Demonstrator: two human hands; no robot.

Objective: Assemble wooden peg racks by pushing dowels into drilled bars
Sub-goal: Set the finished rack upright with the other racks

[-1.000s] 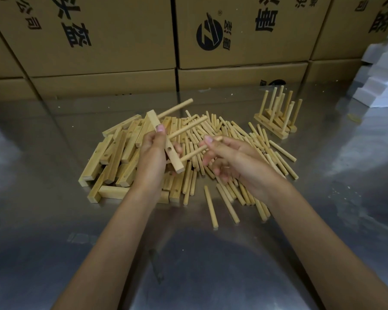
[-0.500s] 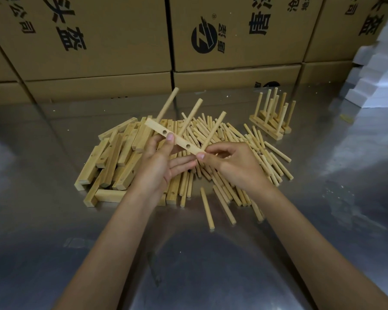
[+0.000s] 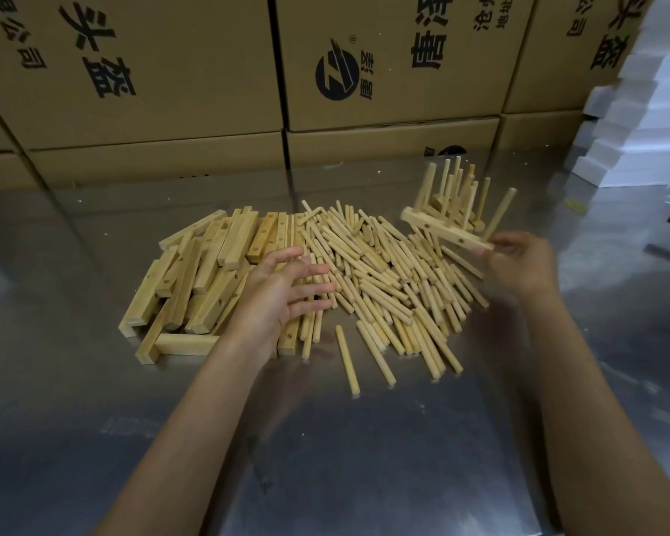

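A heap of drilled wooden bars [image 3: 206, 276] lies at the left of the metal table [image 3: 364, 439], with a spread of loose dowels [image 3: 387, 280] beside it. My left hand [image 3: 283, 292] hovers with fingers spread over the seam between bars and dowels, holding nothing. My right hand [image 3: 519, 265] pinches the near end of an assembled peg rack [image 3: 445, 232], its dowels pointing up. That rack hangs just in front of the finished racks [image 3: 455, 195] at the back right.
Stacked cardboard boxes [image 3: 383, 63] wall off the back of the table. White foam blocks [image 3: 654, 121] are piled at the right. A few stray dowels [image 3: 347, 359] lie nearer me than the heap.
My right hand has carried the pegged bar from the centre over to the finished racks at the right. My left hand let go of the bar and dropped over the heap.
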